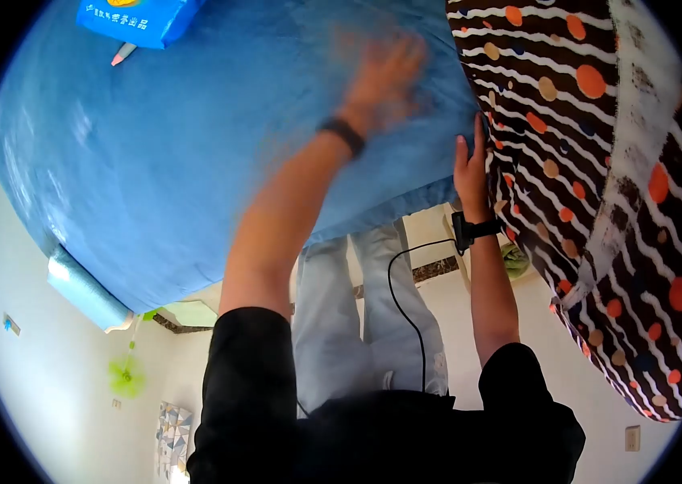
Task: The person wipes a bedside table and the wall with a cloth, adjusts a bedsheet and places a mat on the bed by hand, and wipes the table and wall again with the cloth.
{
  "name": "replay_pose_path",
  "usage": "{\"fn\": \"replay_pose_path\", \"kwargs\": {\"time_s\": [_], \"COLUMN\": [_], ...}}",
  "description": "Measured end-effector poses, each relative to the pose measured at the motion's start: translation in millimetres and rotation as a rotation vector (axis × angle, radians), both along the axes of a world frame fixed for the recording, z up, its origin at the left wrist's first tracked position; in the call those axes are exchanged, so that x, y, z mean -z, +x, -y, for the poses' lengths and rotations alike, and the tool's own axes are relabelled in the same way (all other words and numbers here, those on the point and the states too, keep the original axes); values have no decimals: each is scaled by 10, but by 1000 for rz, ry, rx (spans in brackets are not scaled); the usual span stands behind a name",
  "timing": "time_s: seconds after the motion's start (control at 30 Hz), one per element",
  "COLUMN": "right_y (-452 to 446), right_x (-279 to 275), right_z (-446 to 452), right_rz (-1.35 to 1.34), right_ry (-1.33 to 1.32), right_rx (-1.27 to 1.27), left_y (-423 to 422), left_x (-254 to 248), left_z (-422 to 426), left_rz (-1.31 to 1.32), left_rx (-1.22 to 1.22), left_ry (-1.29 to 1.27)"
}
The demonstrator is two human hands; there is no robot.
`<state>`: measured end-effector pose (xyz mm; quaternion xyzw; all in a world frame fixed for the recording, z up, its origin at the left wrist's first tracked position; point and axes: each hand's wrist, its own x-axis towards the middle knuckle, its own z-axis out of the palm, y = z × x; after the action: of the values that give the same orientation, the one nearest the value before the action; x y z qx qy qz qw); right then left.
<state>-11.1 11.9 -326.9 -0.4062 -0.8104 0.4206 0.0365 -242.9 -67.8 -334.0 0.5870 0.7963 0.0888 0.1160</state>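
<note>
My left hand, with a dark band at its wrist, is over the blue sheet. Motion smears it, but its fingers look spread and flat, with nothing held in them. Beside the brown patterned cloth, my right hand is upright with fingers stretched out, its outer side against the cloth's edge. Part of that hand is hidden by the cloth, which has white wavy lines and orange dots. A black device is strapped to my right wrist, and a cable runs from it.
A blue printed packet lies at the far left of the sheet, with a pink-tipped item by it. My legs stand against the sheet's near edge. A light blue roll-shaped edge and a green fan are at left.
</note>
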Motion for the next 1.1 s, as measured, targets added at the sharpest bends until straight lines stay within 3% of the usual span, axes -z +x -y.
{"fn": "replay_pose_path", "kwargs": {"time_s": [0.03, 0.07, 0.1, 0.17, 0.23, 0.33, 0.37, 0.43, 0.5, 0.6, 0.67, 0.73, 0.87, 0.93, 0.97, 1.03, 1.07, 1.1], "right_y": [16, 42, 78, 150, 167, 162, 145, 94, 95, 90, 119, 194, 306, 211, -59, -397, -509, -648], "right_x": [-7, -2, 18, 121, 144, 48, 34, 9, 29, 7, 6, 70, 148, 206, -122, -335, -358, -296], "right_z": [-6, -16, -41, -94, -132, -91, -78, -46, -27, -47, -73, -124, -53, 208, 222, 186, 133, 14], "right_rz": [-16, -44, -75, -136, -155, -91, -66, -26, -21, -33, -71, -132, -157, -259, -174, -155, -147, -164], "right_ry": [-45, -65, -82, -122, -119, -120, -94, -42, -41, -22, -41, -98, -101, -104, 284, 291, 298, 368], "right_rx": [13, 0, -12, -19, -48, -28, -38, -54, -41, -62, -75, -85, -47, -68, -316, -512, -609, -551], "left_y": [380, 875, 1240, 1889, 1970, 1339, 1242, 595, 228, 364, 739, 1333, 1981, 1637, 1480, 1323, 1097, 811], "left_x": [190, 40, -113, -124, -356, -628, -442, -434, -318, -158, -392, -359, -402, -646, -725, -462, -459, -491], "left_z": [216, 501, 801, 1395, 1507, 1168, 1179, 861, 496, 303, 445, 848, 1558, 1609, 1670, 1882, 1853, 1764], "left_rz": [161, 562, 131, 904, 853, 1013, 896, 545, 317, 154, 221, 417, 981, 1023, 1040, 925, 846, 764], "left_rx": [328, 309, 662, 667, 916, 454, 214, 73, -319, -325, 228, 476, 708, 472, 350, 73, -2, -72], "left_ry": [-16, -101, -5, -523, -400, -349, 154, 262, 332, 149, -119, -223, -824, -690, -625, 51, 104, 164]}}
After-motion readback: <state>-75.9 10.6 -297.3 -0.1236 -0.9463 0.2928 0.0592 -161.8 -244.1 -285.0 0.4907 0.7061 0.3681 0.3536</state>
